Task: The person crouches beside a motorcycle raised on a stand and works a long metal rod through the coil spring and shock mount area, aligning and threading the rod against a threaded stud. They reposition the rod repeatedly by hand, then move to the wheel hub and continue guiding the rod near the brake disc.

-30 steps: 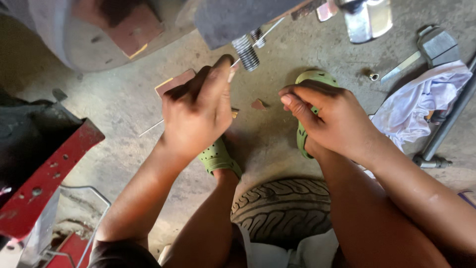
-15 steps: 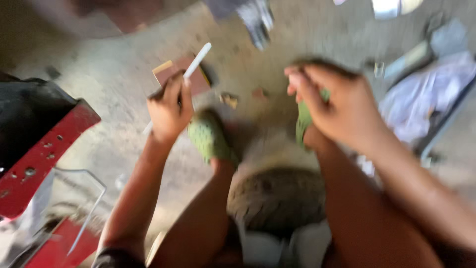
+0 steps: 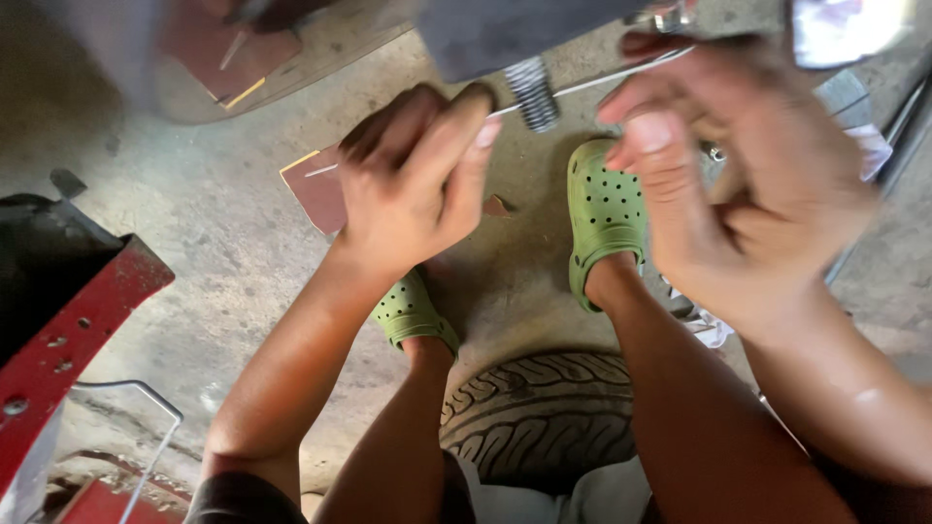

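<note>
My left hand (image 3: pixel 417 180) is shut on a thin white rod (image 3: pixel 582 85). The rod slants up to the right, past a threaded grey bolt (image 3: pixel 532 92) that hangs from a grey metal part (image 3: pixel 524 29). My right hand (image 3: pixel 738 184) is raised and blurred. Its curled fingers are at the rod's far end, and I cannot make out whether they grip it. A brown sheet of sandpaper (image 3: pixel 318 186) lies on the concrete just left of my left hand. Under my hands are my feet in green clogs (image 3: pixel 607 209).
I sit on a tyre (image 3: pixel 544 408) lying on the concrete floor. A red metal frame (image 3: pixel 68 330) and a bent wire handle (image 3: pixel 136 388) are at the left. A white cloth (image 3: pixel 874 146) and metal parts lie at the right, behind my right hand.
The view has come closer. My left hand has risen with the rod toward the bolt. My right hand has lifted from over the right clog to the rod's far end.
</note>
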### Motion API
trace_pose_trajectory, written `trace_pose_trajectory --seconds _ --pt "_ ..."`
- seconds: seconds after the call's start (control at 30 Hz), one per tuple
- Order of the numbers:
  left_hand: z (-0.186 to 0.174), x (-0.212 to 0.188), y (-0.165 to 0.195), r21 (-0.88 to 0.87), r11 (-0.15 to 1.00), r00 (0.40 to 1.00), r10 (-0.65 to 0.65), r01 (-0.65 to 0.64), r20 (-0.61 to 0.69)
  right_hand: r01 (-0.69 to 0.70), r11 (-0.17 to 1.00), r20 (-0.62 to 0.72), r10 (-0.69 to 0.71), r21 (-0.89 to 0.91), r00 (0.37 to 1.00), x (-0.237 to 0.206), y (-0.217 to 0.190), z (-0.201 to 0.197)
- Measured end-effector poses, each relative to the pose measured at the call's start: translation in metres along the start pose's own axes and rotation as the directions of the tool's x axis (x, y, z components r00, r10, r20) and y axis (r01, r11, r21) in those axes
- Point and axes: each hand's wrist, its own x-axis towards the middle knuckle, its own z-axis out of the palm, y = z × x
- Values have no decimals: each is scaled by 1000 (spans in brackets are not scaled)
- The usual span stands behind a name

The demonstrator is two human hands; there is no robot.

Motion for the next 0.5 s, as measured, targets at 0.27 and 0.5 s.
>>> trace_pose_trajectory --seconds 0.27,0.5 --pt "5 11 0 32 999 1000 9 -9 11 -53 997 -19 52 -56 998 8 -12 -3" --pt "12 12 -5 35 998 998 61 -60 -18 -61 997 -27 59 -44 998 8 -13 -1"
